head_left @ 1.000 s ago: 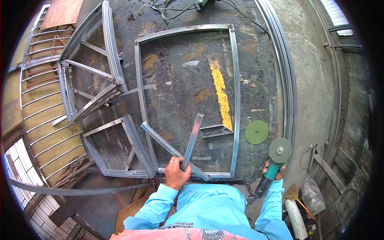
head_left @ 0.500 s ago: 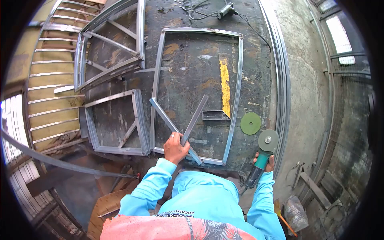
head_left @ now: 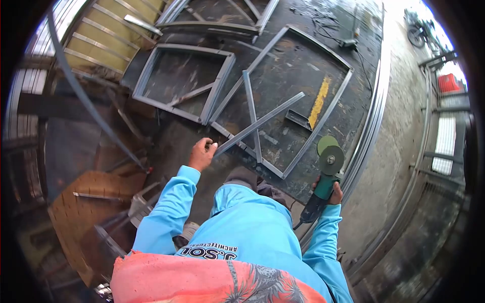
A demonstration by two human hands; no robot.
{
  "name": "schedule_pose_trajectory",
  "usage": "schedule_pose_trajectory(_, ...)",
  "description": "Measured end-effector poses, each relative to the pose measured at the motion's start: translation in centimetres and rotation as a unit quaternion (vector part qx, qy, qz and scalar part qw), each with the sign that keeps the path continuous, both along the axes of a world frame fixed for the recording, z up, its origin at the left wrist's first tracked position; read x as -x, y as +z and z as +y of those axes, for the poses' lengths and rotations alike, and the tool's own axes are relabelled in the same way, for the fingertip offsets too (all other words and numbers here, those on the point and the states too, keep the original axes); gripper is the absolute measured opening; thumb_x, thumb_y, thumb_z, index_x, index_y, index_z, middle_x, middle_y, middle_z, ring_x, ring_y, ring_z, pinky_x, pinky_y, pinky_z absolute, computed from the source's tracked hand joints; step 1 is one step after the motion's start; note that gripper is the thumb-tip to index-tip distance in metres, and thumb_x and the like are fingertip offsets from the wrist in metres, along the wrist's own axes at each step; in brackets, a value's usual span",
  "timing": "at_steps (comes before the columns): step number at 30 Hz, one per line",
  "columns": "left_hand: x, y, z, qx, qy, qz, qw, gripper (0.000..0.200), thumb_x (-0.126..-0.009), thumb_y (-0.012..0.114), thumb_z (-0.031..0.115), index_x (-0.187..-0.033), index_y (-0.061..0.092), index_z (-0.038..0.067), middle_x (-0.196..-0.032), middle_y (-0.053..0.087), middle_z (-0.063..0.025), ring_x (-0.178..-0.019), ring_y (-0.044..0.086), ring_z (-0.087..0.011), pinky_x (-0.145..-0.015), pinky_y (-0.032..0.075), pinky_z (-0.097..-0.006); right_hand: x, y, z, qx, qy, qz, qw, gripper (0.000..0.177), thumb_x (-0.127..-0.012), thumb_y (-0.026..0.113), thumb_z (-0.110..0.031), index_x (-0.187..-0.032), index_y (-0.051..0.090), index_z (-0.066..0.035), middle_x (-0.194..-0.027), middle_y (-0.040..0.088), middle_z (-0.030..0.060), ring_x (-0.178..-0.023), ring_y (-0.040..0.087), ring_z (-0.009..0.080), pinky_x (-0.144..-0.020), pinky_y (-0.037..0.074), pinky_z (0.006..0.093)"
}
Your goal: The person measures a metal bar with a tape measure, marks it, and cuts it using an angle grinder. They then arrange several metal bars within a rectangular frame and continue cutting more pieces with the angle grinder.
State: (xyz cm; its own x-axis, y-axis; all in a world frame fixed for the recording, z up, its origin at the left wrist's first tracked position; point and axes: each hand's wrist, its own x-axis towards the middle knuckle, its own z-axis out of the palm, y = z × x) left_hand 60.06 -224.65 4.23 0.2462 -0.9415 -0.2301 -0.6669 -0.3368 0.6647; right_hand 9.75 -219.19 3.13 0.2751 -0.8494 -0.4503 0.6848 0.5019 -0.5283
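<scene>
Metal frame point(head_left: 319, 122) on surface point(head_left: 298, 65) seems already assembled on four sides; long bar point(head_left: 275, 112) and second bar point(head_left: 250, 101) cross over it, look loose, joining probably left. Bars are grey, straight. Left hand point(head_left: 201, 155) beside bar end: grip half-curled, nothing seen inside, contact unclear. Right hand point(head_left: 335, 195): grip closed around grinder point(head_left: 325, 188), near frame.

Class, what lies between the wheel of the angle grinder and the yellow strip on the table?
The head view shows the green disc, partly covered by the grinder's wheel, then one side of the large metal frame.
</scene>
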Motion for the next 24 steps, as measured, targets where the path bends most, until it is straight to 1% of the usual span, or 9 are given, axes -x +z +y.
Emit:
schedule_pose_trajectory(2, -1.0, 0.3, 2.2, -0.022, 0.021, 0.004, 1.000, 0.037, -0.086, 0.069, 0.035, -0.100, 0.064, 0.000, -0.092, 0.066, -0.0171, -0.082, 0.064, -0.0302, -0.074, 0.052, -0.0395, -2.6, 3.1, -2.4, -0.007, 0.030, 0.028, 0.999, 0.076, -0.077, 0.073, -0.046, -0.127, 0.048, 0.006, -0.110, 0.061, 0.0195, -0.090, 0.066, 0.0332, -0.077, 0.057, 0.0449)
schedule_pose_trajectory(4, -1.7, 0.4, 4.2, -0.005, 0.005, -0.013, 1.000, 0.037, -0.086, 0.068, 0.035, -0.102, 0.065, 0.001, -0.096, 0.066, -0.0165, -0.084, 0.064, -0.0301, -0.075, 0.051, -0.0392, -4.3, 4.1, -3.9, 0.036, 0.125, 0.073, 0.989, 0.072, -0.072, 0.078, -0.040, -0.122, 0.052, 0.004, -0.105, 0.063, 0.0194, -0.085, 0.068, 0.0317, -0.073, 0.058, 0.0420)
schedule_pose_trajectory(9, -3.4, 1.1, 7.6, -0.042, 0.062, 0.060, 0.995, 0.041, -0.084, 0.070, 0.035, -0.109, 0.063, 0.004, -0.104, 0.065, -0.0155, -0.093, 0.063, -0.0312, -0.083, 0.050, -0.0391, -10.7, 6.1, -6.0, 0.068, 0.265, 0.142, 0.951, 0.072, -0.067, 0.080, -0.044, -0.114, 0.054, 0.004, -0.092, 0.065, 0.0157, -0.075, 0.068, 0.0248, -0.066, 0.058, 0.0346)
schedule_pose_trajectory(11, -4.2, 1.3, 8.9, -0.013, 0.009, -0.015, 1.000, 0.047, -0.078, 0.072, 0.033, -0.115, 0.059, 0.006, -0.106, 0.064, -0.0147, -0.098, 0.062, -0.0326, -0.087, 0.050, -0.0405, -12.7, 5.9, -5.8, 0.061, 0.297, 0.156, 0.940, 0.075, -0.066, 0.080, -0.044, -0.116, 0.053, 0.004, -0.093, 0.064, 0.0163, -0.076, 0.068, 0.0254, -0.066, 0.058, 0.0357)
schedule_pose_trajectory(13, -5.0, 0.9, 9.4, 0.000, -0.007, -0.012, 1.000, 0.050, -0.076, 0.073, 0.032, -0.118, 0.058, 0.008, -0.107, 0.064, -0.0141, -0.100, 0.062, -0.0330, -0.087, 0.050, -0.0413, -14.7, 5.5, -5.5, 0.048, 0.334, 0.154, 0.929, 0.078, -0.065, 0.081, -0.044, -0.119, 0.052, 0.003, -0.093, 0.063, 0.0169, -0.077, 0.067, 0.0260, -0.067, 0.059, 0.0372)
schedule_pose_trajectory(16, -4.8, 1.0, 8.5, 0.015, -0.051, -0.014, 0.998, 0.054, -0.072, 0.075, 0.028, -0.119, 0.057, 0.012, -0.107, 0.064, -0.0120, -0.101, 0.062, -0.0326, -0.087, 0.050, -0.0422, -18.4, 5.6, -4.1, 0.030, 0.326, 0.158, 0.932, 0.074, -0.065, 0.079, -0.044, -0.115, 0.054, 0.005, -0.090, 0.065, 0.0161, -0.074, 0.068, 0.0254, -0.066, 0.058, 0.0361)
schedule_pose_trajectory(18, -3.9, 0.8, 7.2, 0.063, -0.084, -0.007, 0.994, 0.050, -0.072, 0.077, 0.028, -0.115, 0.059, 0.012, -0.106, 0.065, -0.0114, -0.098, 0.063, -0.0328, -0.084, 0.052, -0.0411, -20.1, 5.1, -3.5, 0.018, 0.337, 0.155, 0.928, 0.074, -0.065, 0.078, -0.044, -0.115, 0.054, 0.005, -0.090, 0.065, 0.0163, -0.074, 0.068, 0.0259, -0.066, 0.058, 0.0361)
schedule_pose_trajectory(21, -2.5, -0.8, 6.4, 0.116, -0.060, -0.027, 0.991, 0.041, -0.073, 0.076, 0.028, -0.109, 0.062, 0.013, -0.104, 0.066, -0.0083, -0.094, 0.065, -0.0314, -0.081, 0.053, -0.0408, -21.9, 5.9, -2.1, -0.004, 0.344, 0.171, 0.923, 0.073, -0.066, 0.078, -0.044, -0.114, 0.055, 0.006, -0.089, 0.065, 0.0166, -0.074, 0.068, 0.0262, -0.066, 0.058, 0.0361)
schedule_pose_trajectory(24, -2.2, -1.7, 6.1, 0.114, -0.058, 0.002, 0.992, 0.033, -0.075, 0.075, 0.026, -0.103, 0.064, 0.013, -0.102, 0.067, -0.0062, -0.092, 0.066, -0.0297, -0.079, 0.054, -0.0401, -23.4, 6.6, -1.4, -0.006, 0.351, 0.193, 0.916, 0.072, -0.067, 0.078, -0.044, -0.113, 0.055, 0.006, -0.090, 0.065, 0.0167, -0.074, 0.068, 0.0256, -0.066, 0.058, 0.0359)
